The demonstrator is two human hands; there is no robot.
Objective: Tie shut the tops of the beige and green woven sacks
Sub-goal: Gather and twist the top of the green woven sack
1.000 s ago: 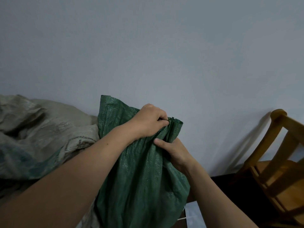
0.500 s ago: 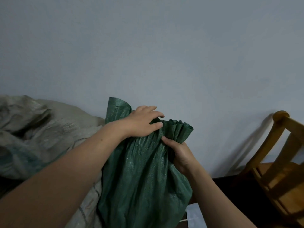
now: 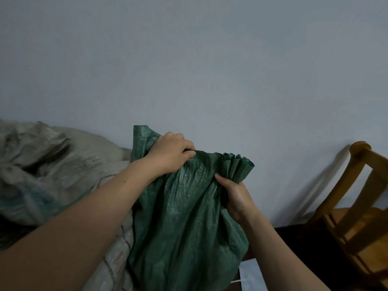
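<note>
- The green sack stands in the lower centre of the frame, its body hanging in long creases down to the bottom edge, its mouth uppermost and held in both hands.
- The left hand sits just left of centre, back of the hand toward the camera. Its forearm runs up diagonally from the lower left corner, with the wrist bent slightly downward.
- The left fingers are curled together over the sack's top edge and grip the cloth. Their tips are tucked under and hidden, and a loose corner of the sack stands up behind the knuckles.
- The right hand is right of centre and lower than the left, its forearm rising from the bottom edge.
- The right thumb lies flat on the near face of the cloth, pointing to the upper left. The other fingers go behind the bunched cloth, out of sight. The hand pinches a bundle of pleats, whose folded ends fan out just above it.
- Between the two hands the top edge is drawn into fine gathers.
- The beige sack lies crumpled at the left of the frame, touching the green one's left side.
- A wooden chair stands at the right edge against the pale wall.
</note>
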